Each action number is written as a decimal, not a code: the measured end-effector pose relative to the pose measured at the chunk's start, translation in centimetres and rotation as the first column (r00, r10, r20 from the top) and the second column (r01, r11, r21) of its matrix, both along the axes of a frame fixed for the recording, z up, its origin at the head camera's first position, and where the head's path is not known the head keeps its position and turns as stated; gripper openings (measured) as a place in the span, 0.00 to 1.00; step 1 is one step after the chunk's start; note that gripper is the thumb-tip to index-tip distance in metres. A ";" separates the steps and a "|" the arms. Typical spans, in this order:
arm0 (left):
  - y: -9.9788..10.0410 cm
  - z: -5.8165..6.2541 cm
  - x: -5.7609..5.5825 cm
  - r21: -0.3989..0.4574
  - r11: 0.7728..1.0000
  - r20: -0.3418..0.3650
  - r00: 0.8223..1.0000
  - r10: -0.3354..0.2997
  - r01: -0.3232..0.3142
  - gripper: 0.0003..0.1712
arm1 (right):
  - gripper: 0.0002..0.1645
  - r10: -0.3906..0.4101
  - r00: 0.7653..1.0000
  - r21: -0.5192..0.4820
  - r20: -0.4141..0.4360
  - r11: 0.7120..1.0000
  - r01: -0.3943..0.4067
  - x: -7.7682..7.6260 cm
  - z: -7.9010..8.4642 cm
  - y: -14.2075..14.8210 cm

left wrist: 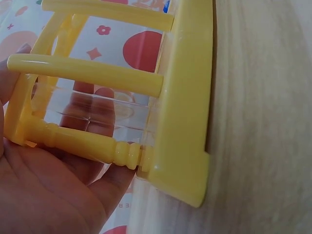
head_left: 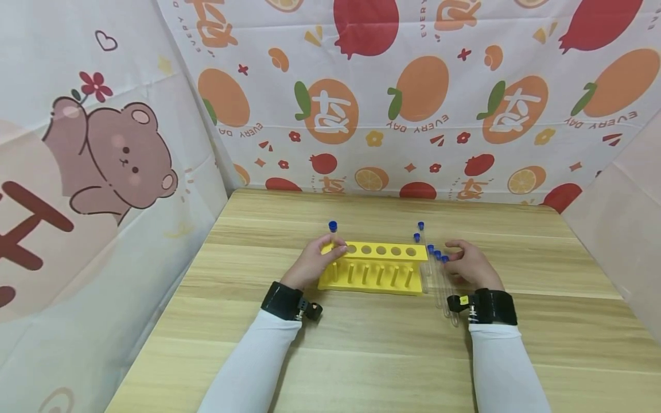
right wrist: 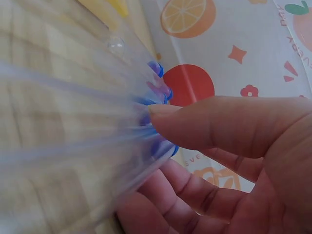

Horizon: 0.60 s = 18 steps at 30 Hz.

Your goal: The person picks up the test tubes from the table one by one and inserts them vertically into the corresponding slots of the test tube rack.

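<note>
Steadying the rack (head_left: pixel 372 284) looks like the job of the left hand (head_left: pixel 316 261), left of centre in the head view, its thumb on the top and fingers curled round the left end. Beside that thumb, one tube (head_left: pixel 333 228) stands upright in the leftmost hole; the five holes to its right are bare. Right of centre, five loose tubes (head_left: pixel 442 285) lie on the surface (head_left: pixel 387 355), caps toward the top of the frame. Rightmost, the right hand (head_left: pixel 469 267) reaches the nearest caps, fingers bent; whether it has pinched a tube cannot be told.

The step in hand seems to be picking up a tube for the rack. The next move probably calls for a secure hold near one cap, then turning that tube upright over a bare hole.

The left wrist view shows fingers behind the rack, hidden from the head view. The right wrist view shows the thumb against blurred blue caps; only the head view shows the whole row of holes.
</note>
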<state>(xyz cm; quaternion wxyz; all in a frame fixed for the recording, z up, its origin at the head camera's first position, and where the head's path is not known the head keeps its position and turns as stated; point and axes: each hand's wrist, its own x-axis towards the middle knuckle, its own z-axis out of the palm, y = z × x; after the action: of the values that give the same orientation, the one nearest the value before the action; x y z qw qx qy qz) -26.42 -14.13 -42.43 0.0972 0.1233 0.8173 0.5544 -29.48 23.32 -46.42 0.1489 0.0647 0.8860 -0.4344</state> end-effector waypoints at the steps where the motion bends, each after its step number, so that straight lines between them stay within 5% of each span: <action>1: 0.0 0.0 0.0 -0.001 1.000 0.001 1.000 0.000 0.000 0.15 | 0.44 -0.005 1.000 -0.002 0.001 1.000 0.005 0.0 0.0 0.0; 12: -0.2 -0.2 0.0 0.009 1.000 -0.009 1.000 -0.014 0.014 0.17 | 0.35 -0.005 1.000 -0.053 0.017 0.999 0.006 0.2 -0.1 0.6; 18: -0.3 -0.2 0.0 0.015 1.000 -0.007 1.000 -0.020 0.020 0.18 | 0.30 -0.007 0.998 -0.026 -0.062 1.000 0.006 0.4 0.6 0.9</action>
<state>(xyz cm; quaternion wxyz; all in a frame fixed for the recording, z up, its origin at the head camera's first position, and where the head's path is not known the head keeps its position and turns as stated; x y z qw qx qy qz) -26.43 -14.41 -42.64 0.0987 0.1340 0.8123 0.5590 -29.04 24.20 -45.86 0.1206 0.0522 0.8842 -0.4482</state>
